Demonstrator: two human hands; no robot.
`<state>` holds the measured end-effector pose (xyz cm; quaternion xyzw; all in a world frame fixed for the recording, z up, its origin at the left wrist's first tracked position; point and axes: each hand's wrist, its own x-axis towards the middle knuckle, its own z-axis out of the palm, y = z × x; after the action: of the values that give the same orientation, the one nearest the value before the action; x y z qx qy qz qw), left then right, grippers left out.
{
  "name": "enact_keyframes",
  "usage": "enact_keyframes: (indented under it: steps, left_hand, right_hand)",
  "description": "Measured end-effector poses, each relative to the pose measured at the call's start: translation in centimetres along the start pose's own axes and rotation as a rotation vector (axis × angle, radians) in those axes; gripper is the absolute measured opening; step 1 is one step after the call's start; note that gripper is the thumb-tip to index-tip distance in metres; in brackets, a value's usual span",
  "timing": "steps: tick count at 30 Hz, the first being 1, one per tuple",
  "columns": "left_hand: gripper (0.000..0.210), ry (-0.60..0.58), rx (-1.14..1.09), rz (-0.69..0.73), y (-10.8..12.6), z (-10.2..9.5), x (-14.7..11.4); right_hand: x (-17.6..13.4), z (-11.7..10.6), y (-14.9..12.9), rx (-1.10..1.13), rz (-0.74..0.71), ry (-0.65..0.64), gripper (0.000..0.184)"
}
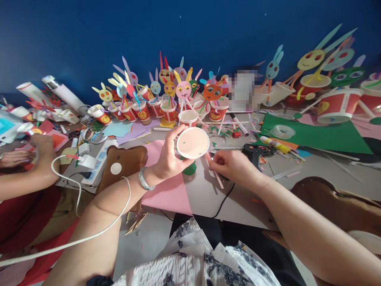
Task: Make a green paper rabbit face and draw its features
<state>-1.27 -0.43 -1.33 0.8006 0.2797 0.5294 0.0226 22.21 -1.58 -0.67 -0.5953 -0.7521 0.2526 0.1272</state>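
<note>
Left hand (170, 159) grips paper cup (193, 142) | right hand (228, 165) pinches pale stick (219, 181) | far worktop (204, 200): red-and-white cups (169, 116) hold long-eared paper figures (183, 90)

Cup (193, 143) in left hand (172, 158): sides mostly hidden behind its round end.
Green piece (189, 169) below left hand's cup: partly covered.
Right hand (228, 165): grip on pale stick (219, 181) cannot be told.
Pixelated patch (244, 90) beyond right hand: contents masked.
Outermost cup (370, 88), far right of right hand: blurred, edge-cut.
Co-worker's arm (18, 182), left of left hand: edge-cut.
</note>
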Motion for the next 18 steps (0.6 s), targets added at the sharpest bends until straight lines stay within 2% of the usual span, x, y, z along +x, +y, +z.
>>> enact_keyframes:
  steps: [4,7,11,13,18]
  left_hand:
    - [0.091,-0.042,-0.045,-0.049,0.1,0.3,-0.5]
    - [0.084,-0.068,-0.068,-0.117,0.1,0.9,-1.0]
    - [0.081,-0.117,-0.17,-0.161,0.2,1.4,-1.5]
    - [0.082,-0.154,-0.224,-0.175,0.5,1.5,-1.7]
    - [0.086,-0.248,-0.359,-0.248,1.0,2.1,-2.8]
  right_hand:
    - [-0.1,-2.4,1.0,0.391,0.049,0.232,0.033]
    - [-0.7,-3.8,0.7,0.678,0.064,0.227,0.037]
    - [-1.5,-4.4,-0.3,1.115,0.011,0.012,0.045]
    - [-1.8,-4.3,-0.6,1.243,-0.025,-0.042,0.045]
    - [-2.4,-4.0,-1.0,1.386,-0.116,0.136,0.032]
